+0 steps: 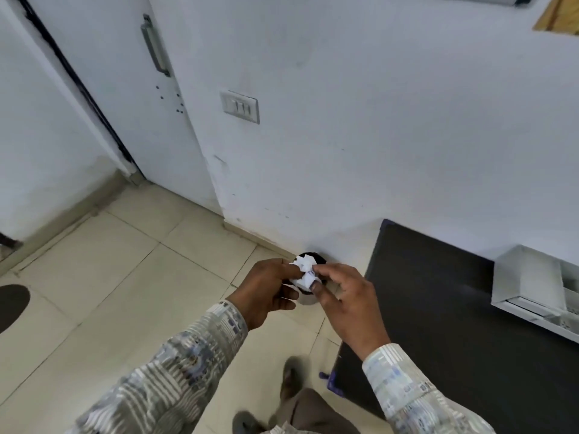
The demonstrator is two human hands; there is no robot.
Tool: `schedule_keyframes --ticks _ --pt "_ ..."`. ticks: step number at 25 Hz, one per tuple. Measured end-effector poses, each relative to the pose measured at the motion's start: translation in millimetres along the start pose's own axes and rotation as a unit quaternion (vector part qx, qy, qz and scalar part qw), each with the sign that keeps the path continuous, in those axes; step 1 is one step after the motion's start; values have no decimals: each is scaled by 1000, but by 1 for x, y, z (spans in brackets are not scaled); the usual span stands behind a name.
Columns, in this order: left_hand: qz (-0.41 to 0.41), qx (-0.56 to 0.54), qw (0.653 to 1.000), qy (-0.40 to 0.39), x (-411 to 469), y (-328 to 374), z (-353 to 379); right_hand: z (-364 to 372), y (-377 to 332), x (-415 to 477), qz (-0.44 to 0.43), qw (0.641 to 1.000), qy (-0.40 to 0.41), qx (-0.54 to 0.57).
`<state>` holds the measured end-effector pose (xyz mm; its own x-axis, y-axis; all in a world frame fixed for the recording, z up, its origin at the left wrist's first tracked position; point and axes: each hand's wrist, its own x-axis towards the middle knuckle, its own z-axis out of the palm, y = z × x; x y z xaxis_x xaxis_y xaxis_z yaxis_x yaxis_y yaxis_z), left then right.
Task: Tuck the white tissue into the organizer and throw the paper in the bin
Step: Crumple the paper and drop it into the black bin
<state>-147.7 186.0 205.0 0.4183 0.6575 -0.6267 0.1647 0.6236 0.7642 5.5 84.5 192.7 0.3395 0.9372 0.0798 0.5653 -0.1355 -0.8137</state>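
Note:
A crumpled white paper (304, 272) with some blue print is pinched between my left hand (268, 292) and my right hand (346, 303), fingertips of both touching it. Directly behind and below the paper a small dark round bin (317, 257) stands on the floor against the wall, mostly hidden by the paper and my fingers. The white organizer (529, 278) sits on the dark table at the right edge, well away from both hands. No tissue is visible.
A dark table (438, 308) fills the lower right, against the white wall (376, 136). Beige floor tiles (125, 277) spread left. A white door (119, 89) with a handle stands at upper left. My shoes (291, 380) show below.

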Motion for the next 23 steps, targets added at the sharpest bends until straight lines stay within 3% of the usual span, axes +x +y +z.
schedule_keyframes --ticks 3,6,10,15,23 --pt "-8 22 999 -39 40 7 -3 5 16 27 124 984 19 125" --pt "-36 21 996 -80 89 19 -13 19 38 66 260 919 53 290" --pt "-89 25 995 -45 162 24 -45 55 87 126 392 830 84 388" --pt "-159 13 987 36 259 -3 -75 115 170 186 515 740 143 408" --pt "-233 102 965 61 474 -109 -119 250 357 254 613 677 175 369"
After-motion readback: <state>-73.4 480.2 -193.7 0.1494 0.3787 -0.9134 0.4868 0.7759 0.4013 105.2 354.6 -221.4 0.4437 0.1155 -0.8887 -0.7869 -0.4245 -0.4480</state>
